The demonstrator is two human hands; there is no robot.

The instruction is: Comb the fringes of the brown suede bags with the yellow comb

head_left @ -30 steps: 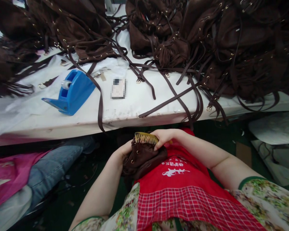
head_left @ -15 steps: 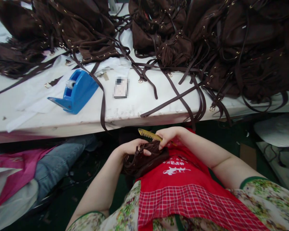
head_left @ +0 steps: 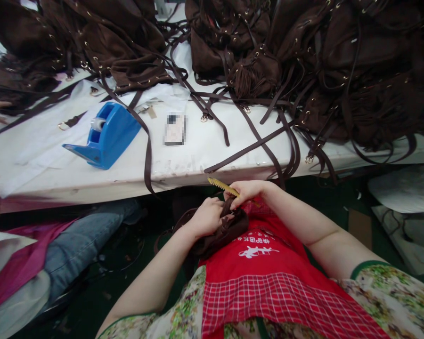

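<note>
On my lap, against the red apron (head_left: 257,235), rests a dark brown suede bag (head_left: 217,238), its shape partly covered by my arm. My left hand (head_left: 210,216) lies over it, fingers curled on the brown material near a strap. A yellow comb (head_left: 219,184) is gripped in my right hand (head_left: 245,192), teeth end pointing up and left toward the table edge. The fingers of my right hand also touch a brown strip, perhaps a tassel or strap, beside the left fingertips.
Piles of brown bags (head_left: 233,52) with gold eyelets cover the back of the white table (head_left: 183,167), straps (head_left: 247,149) hanging over its edge. A blue tape dispenser (head_left: 109,134) and a blurred phone-like object (head_left: 175,129) lie nearer. At left sits another person in jeans (head_left: 81,240).
My left hand has turned over and moved right, its back now facing up over the bag. The comb has shifted slightly up with my right hand. The other person's hands have appeared at left.
</note>
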